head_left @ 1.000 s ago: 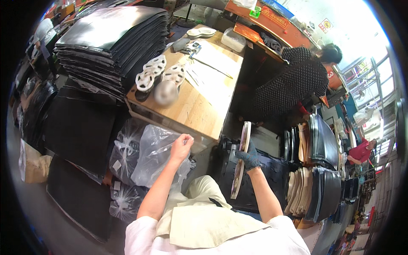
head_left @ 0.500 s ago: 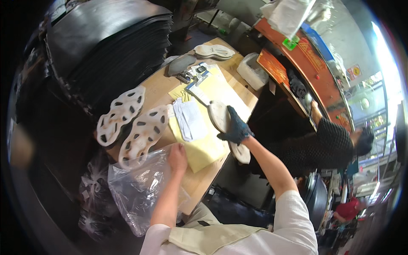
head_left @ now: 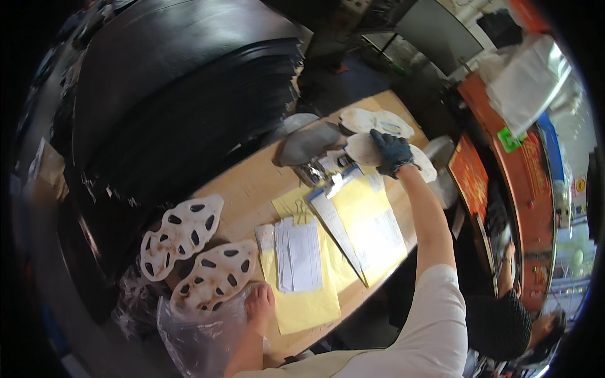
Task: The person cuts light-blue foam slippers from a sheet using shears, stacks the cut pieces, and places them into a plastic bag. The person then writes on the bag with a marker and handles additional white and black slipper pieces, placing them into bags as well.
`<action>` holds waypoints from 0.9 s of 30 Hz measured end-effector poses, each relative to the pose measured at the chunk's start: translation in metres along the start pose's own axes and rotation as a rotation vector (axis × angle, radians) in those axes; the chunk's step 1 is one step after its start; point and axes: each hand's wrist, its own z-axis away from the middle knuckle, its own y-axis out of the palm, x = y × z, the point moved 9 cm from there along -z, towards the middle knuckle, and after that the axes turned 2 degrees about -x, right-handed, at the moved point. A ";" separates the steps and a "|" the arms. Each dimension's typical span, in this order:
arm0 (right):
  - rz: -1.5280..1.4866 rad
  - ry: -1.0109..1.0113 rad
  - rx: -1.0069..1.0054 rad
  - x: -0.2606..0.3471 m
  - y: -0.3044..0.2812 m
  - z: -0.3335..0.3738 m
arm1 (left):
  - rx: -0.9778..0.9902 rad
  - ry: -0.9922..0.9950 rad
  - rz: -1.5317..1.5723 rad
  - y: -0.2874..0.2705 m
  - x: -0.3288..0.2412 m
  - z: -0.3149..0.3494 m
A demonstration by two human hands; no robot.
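My right hand (head_left: 393, 153), in a dark glove, is closed round the middle of a pale shoe sole (head_left: 361, 149) at the far end of the wooden table (head_left: 239, 179). Its two ends stick out on either side of the glove. Just beyond it lie more pale soles (head_left: 378, 121), and a dark grey sole-shaped piece (head_left: 309, 143) is to its left. My bare left hand (head_left: 260, 303) is at the near left, its fingers closed at the edge of a clear plastic bag (head_left: 208, 337). Beside that hand lie two white soles with holes (head_left: 214, 277) and brown stains.
A clipboard (head_left: 337, 183), yellow sheets (head_left: 309, 315) and clipped white papers (head_left: 299, 255) cover the middle of the table. Tall stacked black sheets (head_left: 189, 107) border its left. To the right, a person in dark clothes (head_left: 501, 324) works at an orange machine (head_left: 535, 239).
My right hand has carried the sole from the table's right edge to its far end, near the other soles. My left hand stays by the bag. The view has shifted.
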 end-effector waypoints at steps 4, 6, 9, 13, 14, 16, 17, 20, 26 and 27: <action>0.048 0.018 -0.060 -0.022 0.009 -0.061 | 0.090 -0.051 -0.005 0.013 0.008 0.006; -0.036 0.014 -0.061 -0.029 0.015 -0.084 | 0.034 -0.009 -0.012 0.008 0.004 0.005; 0.005 -0.009 -0.099 -0.038 0.025 -0.117 | 0.038 -0.020 0.010 0.006 0.003 0.002; -0.074 -0.132 -0.033 -0.044 0.045 -0.142 | 0.188 -0.113 0.062 0.016 0.007 0.001; -0.087 -0.187 -0.044 -0.041 0.045 -0.145 | 0.323 -0.180 0.092 0.028 0.012 0.006; -0.061 -0.108 0.064 -0.050 0.058 -0.148 | 0.364 -0.197 0.166 0.034 0.014 0.010; -0.085 -0.099 0.059 -0.049 0.059 -0.149 | 0.291 -0.151 0.194 0.030 0.012 0.009; -0.128 -0.068 0.002 -0.044 0.064 -0.143 | 0.286 -0.124 0.247 0.036 0.010 0.016; -0.136 0.244 -0.439 -0.043 0.067 -0.078 | -0.098 0.054 0.251 0.009 -0.002 0.009; -0.257 0.362 -0.503 -0.052 0.067 -0.051 | -0.070 0.033 0.221 0.011 -0.003 0.009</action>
